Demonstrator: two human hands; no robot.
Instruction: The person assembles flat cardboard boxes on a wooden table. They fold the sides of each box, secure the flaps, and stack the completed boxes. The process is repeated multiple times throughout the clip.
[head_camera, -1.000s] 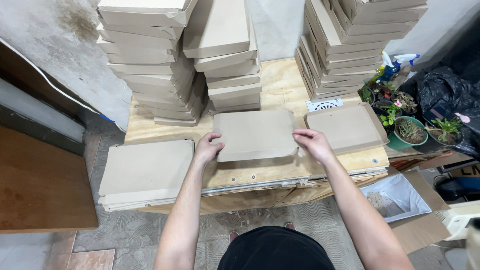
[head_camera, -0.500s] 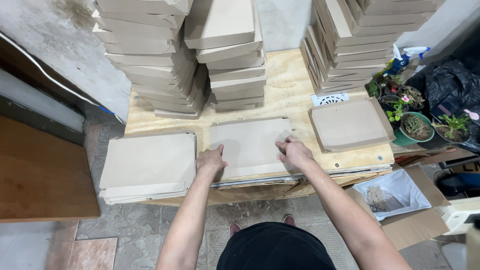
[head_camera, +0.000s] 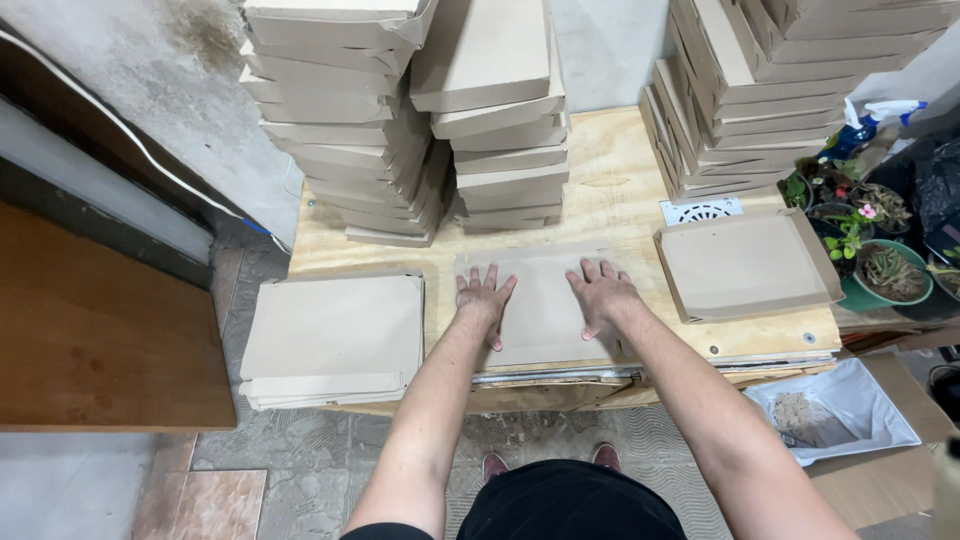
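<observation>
A flat brown cardboard sheet lies on the plywood table near its front edge. My left hand rests flat on the sheet's left part, fingers spread. My right hand presses flat on its right part, fingers also apart. Neither hand holds anything. To the left a stack of flat cardboard sheets overhangs the table's edge. At the right sits a folded cardboard tray with raised rims.
Tall stacks of folded cardboard boxes stand at the back left, centre and right. Potted plants and a spray bottle are at the right. A white bin sits on the floor, and a brown wooden board lies left.
The cardboard sheet, gripped by its edges a second ago, now lies flat. Both hands moved onto its top and spread their fingers.
</observation>
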